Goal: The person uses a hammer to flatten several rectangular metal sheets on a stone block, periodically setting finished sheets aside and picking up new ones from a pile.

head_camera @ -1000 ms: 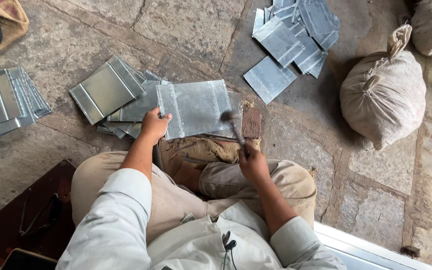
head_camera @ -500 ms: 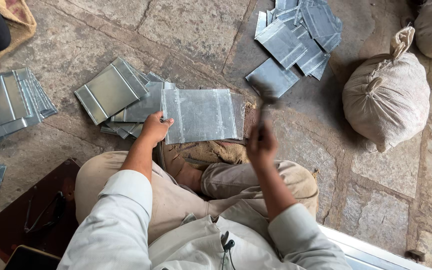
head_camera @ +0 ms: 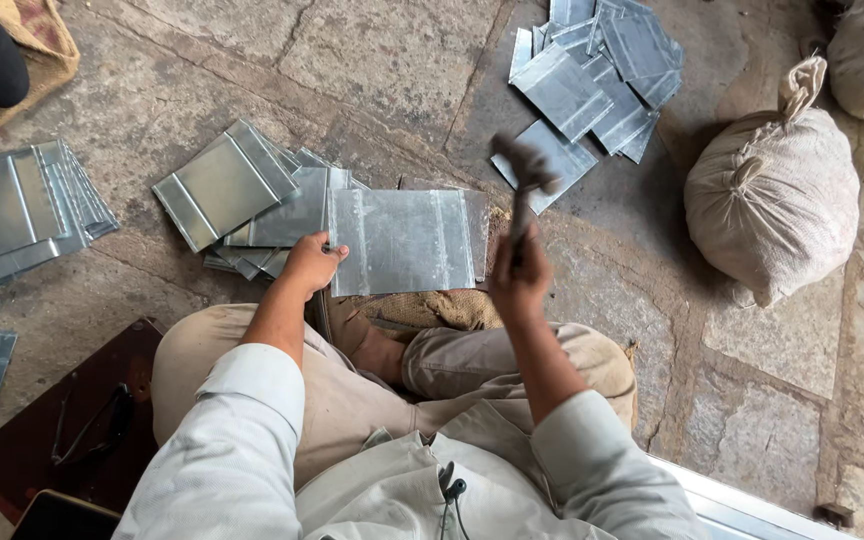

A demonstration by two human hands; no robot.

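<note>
Gripping the flat grey metal sheet's (head_camera: 402, 240) left edge, the left hand (head_camera: 310, 262) steadies it below the right hand's (head_camera: 520, 280) clenched, raised dark hammer (head_camera: 520, 180).

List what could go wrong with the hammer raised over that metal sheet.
1. The left hand pinches the metal sheet at its near left edge, inside the strike zone; a stray blow from the hammer could hit fingers.
2. The sheet is held on one side only, so it may jump or shift when struck.
3. Bare hands on thin cut edges risk a cut.
</note>
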